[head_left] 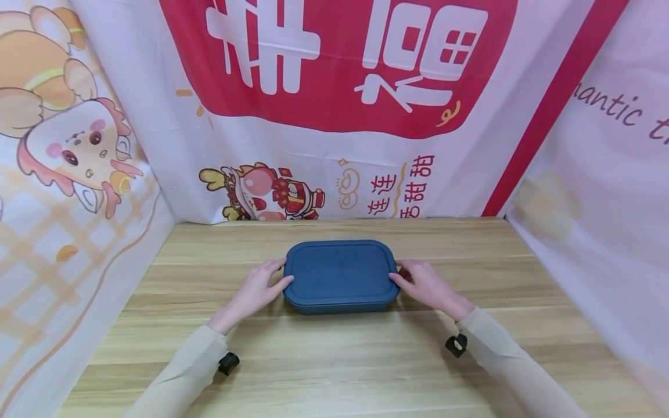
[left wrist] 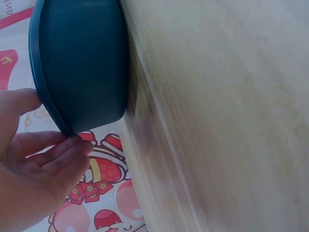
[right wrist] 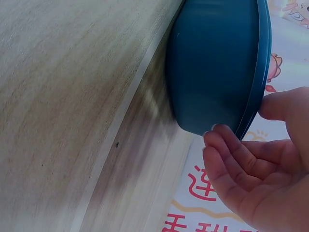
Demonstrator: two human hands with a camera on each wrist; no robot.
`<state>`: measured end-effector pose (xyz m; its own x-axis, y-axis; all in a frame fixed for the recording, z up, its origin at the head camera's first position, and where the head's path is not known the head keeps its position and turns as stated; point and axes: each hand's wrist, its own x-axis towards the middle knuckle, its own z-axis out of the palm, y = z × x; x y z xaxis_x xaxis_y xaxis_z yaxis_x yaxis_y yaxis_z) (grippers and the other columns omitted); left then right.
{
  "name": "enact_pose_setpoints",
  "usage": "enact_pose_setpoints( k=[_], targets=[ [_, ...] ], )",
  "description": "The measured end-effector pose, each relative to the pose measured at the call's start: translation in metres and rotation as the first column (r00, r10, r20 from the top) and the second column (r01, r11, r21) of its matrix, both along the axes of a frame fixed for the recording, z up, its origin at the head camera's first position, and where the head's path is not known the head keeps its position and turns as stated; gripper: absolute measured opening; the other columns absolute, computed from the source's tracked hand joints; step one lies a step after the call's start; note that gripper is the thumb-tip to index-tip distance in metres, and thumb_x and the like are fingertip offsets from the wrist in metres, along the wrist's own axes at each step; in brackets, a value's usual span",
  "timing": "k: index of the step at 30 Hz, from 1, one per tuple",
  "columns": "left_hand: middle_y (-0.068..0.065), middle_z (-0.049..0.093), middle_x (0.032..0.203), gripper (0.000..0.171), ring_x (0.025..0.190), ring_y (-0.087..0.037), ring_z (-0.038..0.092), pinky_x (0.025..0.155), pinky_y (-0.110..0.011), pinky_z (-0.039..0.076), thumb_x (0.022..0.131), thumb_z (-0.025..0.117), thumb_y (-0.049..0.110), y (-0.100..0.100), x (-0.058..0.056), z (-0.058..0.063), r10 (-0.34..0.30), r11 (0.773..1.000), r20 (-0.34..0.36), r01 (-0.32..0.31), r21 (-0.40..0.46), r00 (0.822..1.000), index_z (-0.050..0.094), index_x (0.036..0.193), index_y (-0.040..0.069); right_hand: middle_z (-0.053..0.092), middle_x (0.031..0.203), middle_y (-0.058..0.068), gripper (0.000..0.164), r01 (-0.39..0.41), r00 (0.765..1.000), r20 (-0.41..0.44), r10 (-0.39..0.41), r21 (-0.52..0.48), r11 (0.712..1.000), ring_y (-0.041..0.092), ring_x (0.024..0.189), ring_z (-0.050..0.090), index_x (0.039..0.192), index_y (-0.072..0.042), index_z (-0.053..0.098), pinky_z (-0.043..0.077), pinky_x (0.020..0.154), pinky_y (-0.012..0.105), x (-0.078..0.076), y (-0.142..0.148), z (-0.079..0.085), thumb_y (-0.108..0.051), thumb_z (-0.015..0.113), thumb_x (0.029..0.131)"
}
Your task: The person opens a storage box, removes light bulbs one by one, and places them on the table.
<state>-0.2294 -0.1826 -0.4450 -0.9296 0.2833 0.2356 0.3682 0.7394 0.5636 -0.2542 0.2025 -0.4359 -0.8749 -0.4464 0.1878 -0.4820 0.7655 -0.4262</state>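
A dark blue rectangular food container (head_left: 340, 307) stands on the table with its flat lid (head_left: 342, 270) on top. At its left end my left hand (head_left: 259, 286) pinches the rim, the thumb on the lid's edge and the fingers round the far side. My right hand (head_left: 425, 284) holds the opposite end in much the same way. In the left wrist view the left fingers (left wrist: 63, 157) curl under the lid's rim at a corner. The right fingers (right wrist: 231, 159) do likewise in the right wrist view. What the container holds is hidden.
The wood-grain table (head_left: 334, 371) extends in front of the container and to both sides. A printed cloth backdrop (head_left: 340, 174) hangs at the table's far edge, with cloth side walls (head_left: 601, 191) left and right. A dark band device (head_left: 228, 363) sits at each wrist.
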Motion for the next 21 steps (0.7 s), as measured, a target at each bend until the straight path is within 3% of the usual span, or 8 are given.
enact_pose_setpoints(
  k=[21],
  targets=[
    [-0.026, 0.057, 0.139, 0.055, 0.129, -0.041, 0.056, 0.107, -0.055, 0.047, 0.095, 0.067, 0.025, -0.0004, -0.0013, -0.0008, -0.008, 1.000, -0.029, 0.008, 0.011, 1.000, 0.053, 0.138, -0.006, 0.062, 0.073, 0.001, 0.040, 0.041, 0.998, 0.050, -0.039, -0.037, 0.998, 0.009, 0.062, 0.052, 0.125, 0.002, 0.064, 0.045, 0.053, 0.017, 0.0020, -0.0028, 0.0009, -0.027, 0.065, 0.097]
  ],
)
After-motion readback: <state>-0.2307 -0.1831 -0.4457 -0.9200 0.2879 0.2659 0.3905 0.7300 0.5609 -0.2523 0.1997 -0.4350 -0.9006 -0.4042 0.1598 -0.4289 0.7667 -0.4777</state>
